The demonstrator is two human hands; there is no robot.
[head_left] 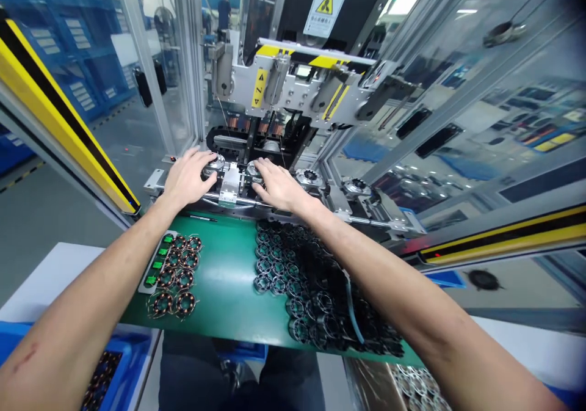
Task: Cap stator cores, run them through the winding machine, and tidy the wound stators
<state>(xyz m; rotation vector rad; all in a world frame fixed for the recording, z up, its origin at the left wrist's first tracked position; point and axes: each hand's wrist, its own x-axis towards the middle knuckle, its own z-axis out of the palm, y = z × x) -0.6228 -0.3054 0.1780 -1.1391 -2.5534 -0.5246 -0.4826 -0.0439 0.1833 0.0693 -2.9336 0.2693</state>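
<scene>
Black rings [315, 289] pile on the green worktop [224, 283]. Left hand [187, 179] and right hand [280, 186] curl fingers over two machine rings [213, 165]. Press both down flat, gently.

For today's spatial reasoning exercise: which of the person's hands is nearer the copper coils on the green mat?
Left. The left hand rests on a machine fixture just beyond the coils; the right hand is on the next fixture, farther right.
</scene>
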